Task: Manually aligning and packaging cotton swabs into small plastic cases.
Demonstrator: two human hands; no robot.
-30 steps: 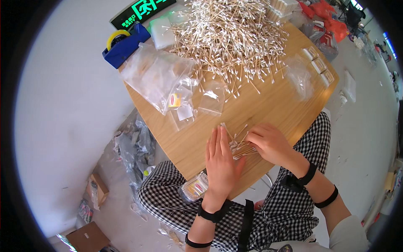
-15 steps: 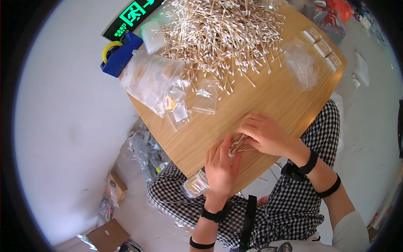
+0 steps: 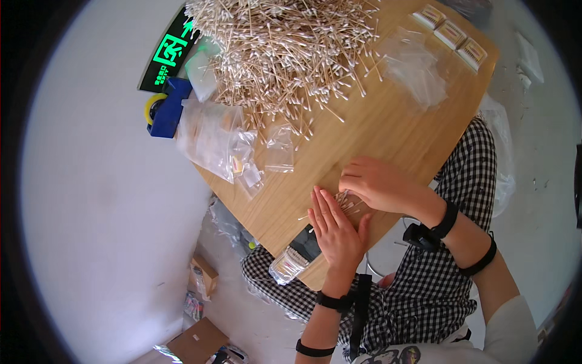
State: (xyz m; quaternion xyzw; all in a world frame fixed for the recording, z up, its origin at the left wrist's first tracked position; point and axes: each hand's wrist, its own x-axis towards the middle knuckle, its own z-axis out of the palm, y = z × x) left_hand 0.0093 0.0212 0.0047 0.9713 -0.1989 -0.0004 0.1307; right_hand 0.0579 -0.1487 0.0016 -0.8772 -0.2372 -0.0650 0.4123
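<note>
A small bunch of cotton swabs (image 3: 350, 206) lies on the table near its front edge, between my two hands. My left hand (image 3: 337, 238) is stretched out nearly flat at the left side of the bunch, its fingers straight and the thumb spread away. Curled fingers of my right hand (image 3: 388, 189) close on the far right side of the bunch; the fingertips are partly hidden. Just left of my left hand, a clear pack of swabs (image 3: 288, 266) sits at the table edge, next to a dark flat item (image 3: 305, 244).
A large heap of loose cotton swabs (image 3: 285, 54) covers the far part of the wooden table (image 3: 357, 136). At the left are plastic bags (image 3: 209, 136) and a blue tape dispenser (image 3: 171, 109). Small boxes (image 3: 450, 34) and a clear bag (image 3: 418, 73) lie at the far right.
My left hand has straightened from a curled hold to a nearly flat pose beside the swabs. My right hand stays at the bunch. The whole view has turned and shifted.
</note>
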